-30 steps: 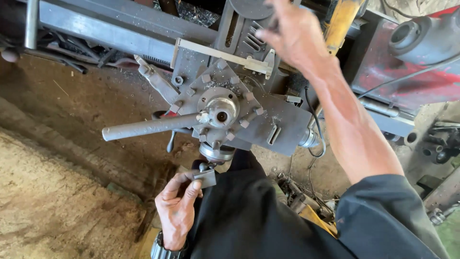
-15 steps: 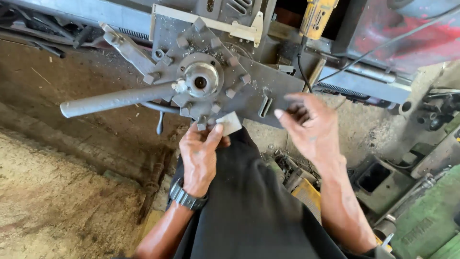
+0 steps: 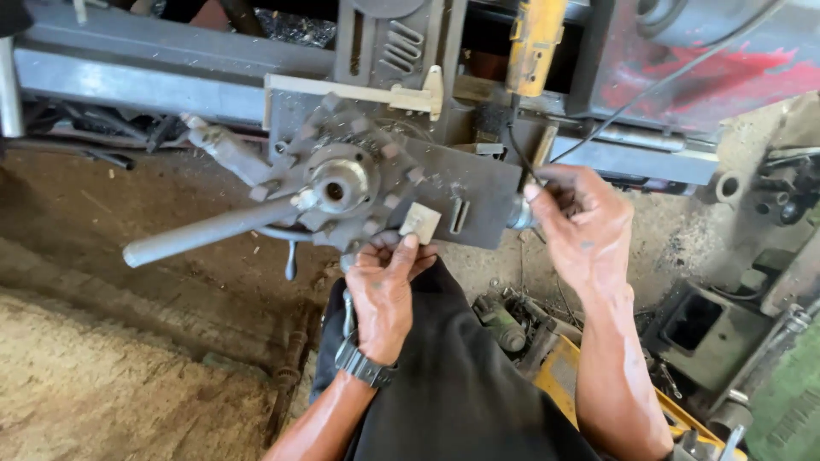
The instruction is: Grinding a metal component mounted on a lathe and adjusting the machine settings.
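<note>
A small pale square block [image 3: 420, 221] sits against the lower edge of a dark steel plate [image 3: 478, 201] on the machine, just right of the round hub [image 3: 340, 182]; the left hand [image 3: 384, 286] holds it there, its fingers [image 3: 408, 249] closed on the block from below with one fingertip pressed to its lower corner; a dark watch [image 3: 366, 367] bands that wrist. The right hand [image 3: 585, 230] is at the plate's right end, its fingers curled round a short metal knob [image 3: 519, 213] that juts from the edge, with thin dark cable running by them; how firmly they grip it cannot be told. The hub carries a ring of square-headed bolts [image 3: 391, 152] and a bore at its middle; a long grey lever [image 3: 209, 232] runs from it down to the left, well clear of both hands. Above lie a pale flat bar [image 3: 354, 90] and a yellow power tool [image 3: 534, 43]; to the right stands a red-painted machine body [image 3: 700, 72]. Below the hands are dark trousers [image 3: 453, 376], with an earthen floor [image 3: 111, 367] to the left.
</note>
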